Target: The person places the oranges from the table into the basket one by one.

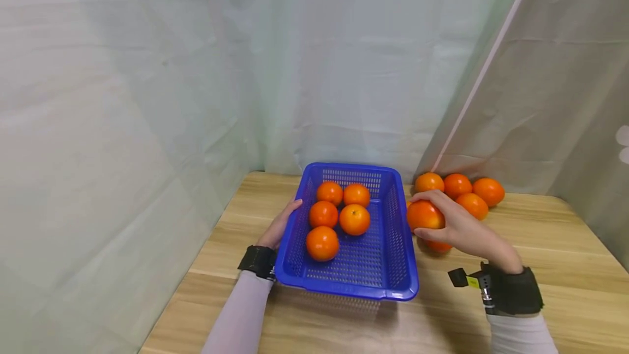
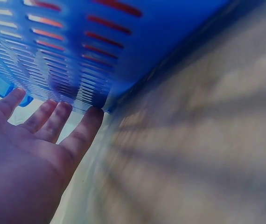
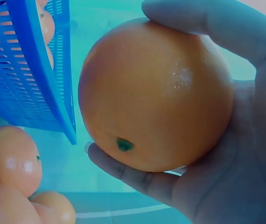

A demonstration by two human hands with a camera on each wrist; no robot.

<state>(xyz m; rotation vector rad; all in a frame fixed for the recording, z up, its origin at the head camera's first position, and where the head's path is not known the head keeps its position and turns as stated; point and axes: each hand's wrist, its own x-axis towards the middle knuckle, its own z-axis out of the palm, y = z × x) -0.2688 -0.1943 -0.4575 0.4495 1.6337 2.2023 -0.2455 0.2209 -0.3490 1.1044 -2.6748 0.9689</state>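
Note:
A blue perforated plastic basket (image 1: 363, 258) holds several oranges (image 1: 322, 243), mostly along its left side. My left hand (image 1: 281, 226) is at the basket's left wall. In the left wrist view the fingers (image 2: 80, 135) reach out fairly straight toward the slotted wall, and contact is hard to tell. Beyond the basket's right rim, my right hand (image 1: 459, 226) grips an orange (image 1: 423, 216) between thumb and fingers. The right wrist view shows this held orange (image 3: 156, 98) close up, its green stem spot facing the camera. Part of another orange (image 1: 439, 246) shows below the right hand.
Several loose oranges (image 1: 472, 206) lie on the wooden table (image 1: 545, 234) behind and beside the right hand, near the back edge. Pale curtains (image 1: 344, 70) hang behind the table and along its left side.

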